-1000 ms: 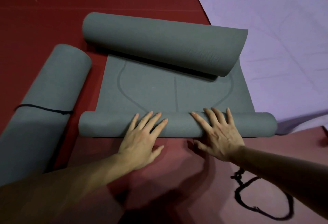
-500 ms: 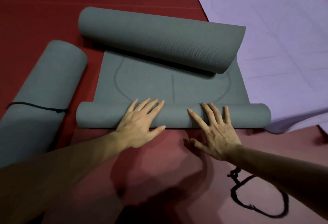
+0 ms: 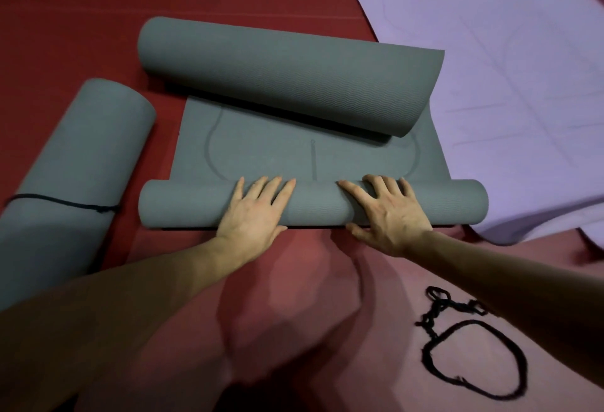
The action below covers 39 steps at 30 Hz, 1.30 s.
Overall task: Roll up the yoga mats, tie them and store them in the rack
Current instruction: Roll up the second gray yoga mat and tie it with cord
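Observation:
A grey yoga mat (image 3: 261, 156) lies on the red floor, with a thin roll (image 3: 183, 204) at its near end and its far end curled over in a big loop (image 3: 287, 75). My left hand (image 3: 255, 212) presses flat on the thin roll, fingers straight. My right hand (image 3: 389, 214) lies on the roll beside it, fingers spread over the top and thumb at the roll's near edge. A loose black cord (image 3: 470, 359) lies on the floor at the lower right.
A second grey mat (image 3: 75, 176), rolled and tied with a black cord (image 3: 62, 205), lies at the left. A lilac mat (image 3: 510, 91) is spread flat at the right, its edge touching the thin roll's right end. Red floor (image 3: 310, 297) surrounds everything.
Both hands have pushed the thin roll away from me, so it is a little thicker and less flat mat shows before the far loop.

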Each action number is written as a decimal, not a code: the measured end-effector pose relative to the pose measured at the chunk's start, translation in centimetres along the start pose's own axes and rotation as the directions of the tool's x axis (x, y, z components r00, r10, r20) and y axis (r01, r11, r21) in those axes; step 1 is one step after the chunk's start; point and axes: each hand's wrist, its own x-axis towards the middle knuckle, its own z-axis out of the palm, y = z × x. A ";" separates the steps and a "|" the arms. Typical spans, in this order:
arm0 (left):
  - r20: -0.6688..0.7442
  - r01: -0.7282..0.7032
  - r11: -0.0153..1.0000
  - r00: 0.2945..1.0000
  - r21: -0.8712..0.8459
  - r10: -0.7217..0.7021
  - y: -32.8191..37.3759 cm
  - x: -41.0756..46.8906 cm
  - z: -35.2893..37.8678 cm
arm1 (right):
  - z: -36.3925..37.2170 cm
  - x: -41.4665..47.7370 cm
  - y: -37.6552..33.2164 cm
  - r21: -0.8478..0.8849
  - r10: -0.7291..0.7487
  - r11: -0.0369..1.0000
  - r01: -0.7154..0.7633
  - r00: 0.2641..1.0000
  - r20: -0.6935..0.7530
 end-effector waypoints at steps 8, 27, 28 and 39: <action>-0.185 -0.064 0.997 0.981 -0.031 0.057 0.2 -0.8 -0.6 | -1.0 -1.1 -0.2 0.030 -0.004 1.000 0.003 0.999 0.034; -0.127 -0.055 0.975 0.991 -0.216 0.028 2.3 -5.7 -0.5 | 2.3 -8.7 -2.4 -0.048 -0.077 0.996 0.075 0.997 -0.027; -0.127 -0.046 0.975 0.992 -0.217 0.019 2.3 -5.8 -0.5 | 2.3 -8.5 -2.3 -0.056 -0.078 0.995 0.076 0.997 -0.025; -0.141 -0.023 0.974 0.990 -0.227 -0.009 2.1 -4.5 -0.3 | 1.1 -3.9 -0.8 -0.052 -0.029 0.998 0.028 0.999 -0.018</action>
